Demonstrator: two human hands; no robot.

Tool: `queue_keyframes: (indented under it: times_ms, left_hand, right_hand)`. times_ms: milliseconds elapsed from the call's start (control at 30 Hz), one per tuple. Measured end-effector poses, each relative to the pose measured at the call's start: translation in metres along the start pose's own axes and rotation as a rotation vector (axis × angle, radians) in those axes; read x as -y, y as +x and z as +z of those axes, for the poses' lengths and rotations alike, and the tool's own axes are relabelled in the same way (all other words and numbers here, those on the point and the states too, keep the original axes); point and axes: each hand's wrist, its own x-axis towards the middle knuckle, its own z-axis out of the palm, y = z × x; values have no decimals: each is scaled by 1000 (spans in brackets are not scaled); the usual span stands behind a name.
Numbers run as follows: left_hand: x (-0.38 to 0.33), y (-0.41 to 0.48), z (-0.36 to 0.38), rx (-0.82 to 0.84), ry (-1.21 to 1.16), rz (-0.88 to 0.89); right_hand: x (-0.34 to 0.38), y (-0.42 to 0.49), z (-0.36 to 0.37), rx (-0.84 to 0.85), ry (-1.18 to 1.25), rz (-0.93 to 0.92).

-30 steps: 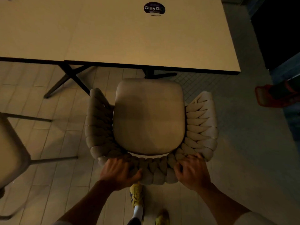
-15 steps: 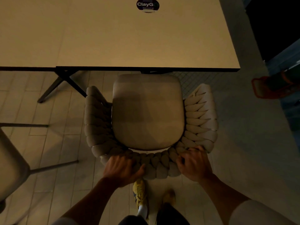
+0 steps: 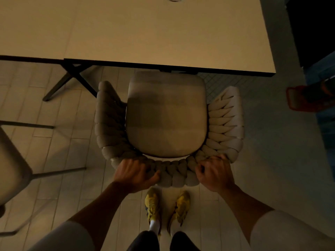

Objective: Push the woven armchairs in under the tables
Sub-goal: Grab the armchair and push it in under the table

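Both the left hand (image 3: 136, 173) and right hand (image 3: 214, 173) curl their fingers over the woven armchair (image 3: 166, 122)'s near backrest, gripping it, its front edge at the table (image 3: 126, 33).

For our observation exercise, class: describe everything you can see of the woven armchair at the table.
The woven armchair is beige: a smooth padded seat ringed by thick braided, rope-like arms and back. It stands upright on the tiled floor facing the table, seat front reaching the table's edge, mostly not under it. The left hand and right hand grip its back's top.
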Motion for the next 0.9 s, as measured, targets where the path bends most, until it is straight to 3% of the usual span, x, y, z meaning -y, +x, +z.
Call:
queue_keyframes:
  times_ms: [900]
  left_hand:
    - [8,46,-12,12,59,9]
  right_hand:
    - [-18,46,-2,12,-39,-10]
